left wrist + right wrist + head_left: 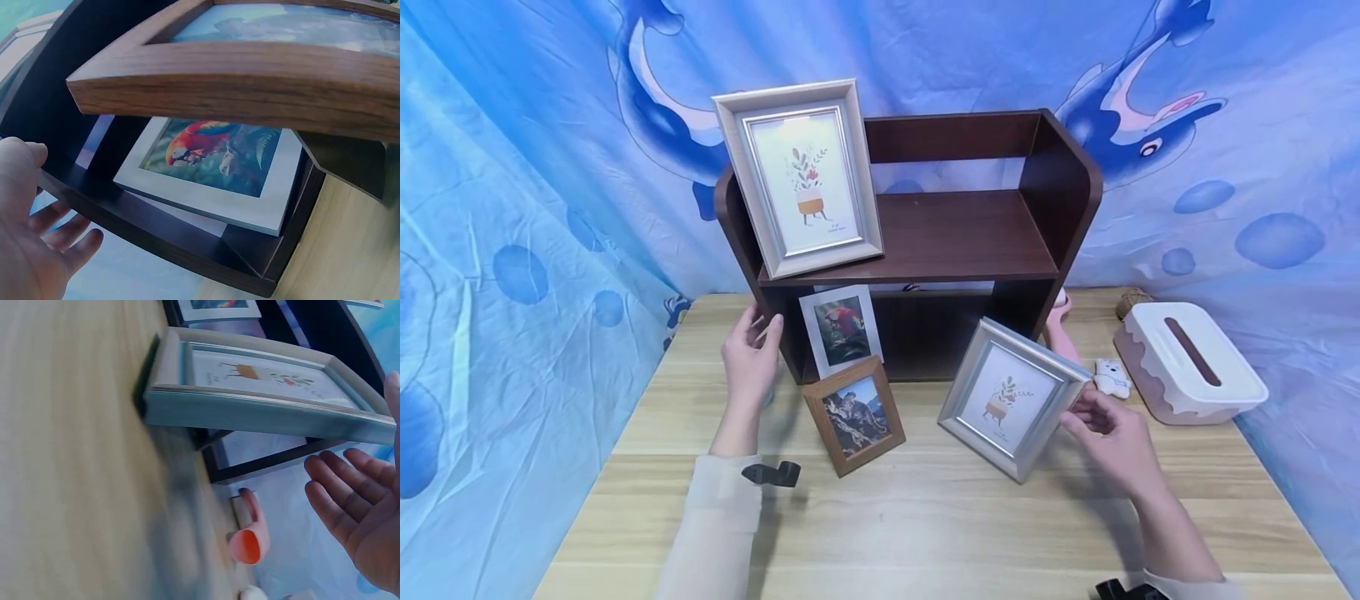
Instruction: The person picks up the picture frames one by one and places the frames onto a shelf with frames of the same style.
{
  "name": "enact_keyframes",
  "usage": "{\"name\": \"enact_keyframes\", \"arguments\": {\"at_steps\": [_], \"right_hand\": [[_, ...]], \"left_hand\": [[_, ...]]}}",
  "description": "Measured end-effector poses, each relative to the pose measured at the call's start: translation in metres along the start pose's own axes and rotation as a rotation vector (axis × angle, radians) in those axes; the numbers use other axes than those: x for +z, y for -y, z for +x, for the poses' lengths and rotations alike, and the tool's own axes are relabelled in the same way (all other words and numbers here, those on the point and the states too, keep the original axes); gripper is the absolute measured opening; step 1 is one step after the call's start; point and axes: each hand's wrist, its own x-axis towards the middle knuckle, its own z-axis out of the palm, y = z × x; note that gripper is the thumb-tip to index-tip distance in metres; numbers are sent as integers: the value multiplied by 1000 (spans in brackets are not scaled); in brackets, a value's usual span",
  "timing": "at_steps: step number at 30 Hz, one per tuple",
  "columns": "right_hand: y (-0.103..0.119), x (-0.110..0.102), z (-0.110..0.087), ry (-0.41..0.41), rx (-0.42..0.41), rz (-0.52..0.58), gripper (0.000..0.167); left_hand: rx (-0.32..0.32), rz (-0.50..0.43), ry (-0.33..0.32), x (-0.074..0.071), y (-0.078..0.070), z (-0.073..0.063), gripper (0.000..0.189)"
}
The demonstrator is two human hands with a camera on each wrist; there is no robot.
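Before the dark shelf stands a silver picture frame (966, 392) with a potted-plant print. My right hand (1112, 442) is at its right edge; in the right wrist view the fingers (337, 487) are spread apart from its back. My left hand (751, 358) is beside the shelf's left side panel (144, 231), thumb near the panel's edge, fingers loosely bent outside it, holding nothing. Near the shelf's left front stands a brown wooden picture frame (889, 408) with a leopard-like animal picture. Behind it, a white picture frame (816, 346) with a parrot leans in the lower compartment.
A large beige picture frame (741, 167) stands at the left on the upper level of the dark brown shelf (962, 233). Right of the shelf are a pink object (1060, 337), a small white bear figure (1111, 379) and a tissue box (1165, 333). A blue dolphin curtain hangs behind.
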Motion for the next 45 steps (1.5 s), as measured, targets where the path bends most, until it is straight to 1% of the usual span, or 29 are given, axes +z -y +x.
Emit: {"name": "enact_keyframes", "arguments": {"at_steps": [3,7,8,12,15,21,25,28,30,33,37,41,45], "right_hand": [[-3,7,-5,53,14,-23,23],[-8,15,-10,86,52,-50,23],[-9,16,-11,88,60,-54,24],[-10,17,-12,91,78,-66,24],[-8,17,-12,95,87,-57,24],[-7,19,-14,119,105,-73,20],[-8,22,-16,135,108,-78,21],[-7,24,-17,125,129,-63,22],[-5,25,-18,110,146,-45,23],[-1,28,-19,84,171,-9,26],[0,31,-21,60,183,21,30],[-1,32,-21,51,197,52,30],[-3,34,-22,35,228,101,31]], "left_hand": [[9,-26,21,1,-6,-2,44],[31,-40,23,3,-4,-2,40],[39,-21,18,5,-4,-1,39],[71,12,-5,7,19,8,35],[80,33,-25,9,34,14,33],[63,59,-57,11,34,16,30],[81,113,-100,12,36,16,23],[109,143,-125,14,36,16,19],[123,144,-135,15,35,16,18],[125,131,-143,16,36,15,17],[134,132,-147,16,38,14,18],[146,143,-157,16,41,13,18],[158,126,-154,16,41,14,18]]}}
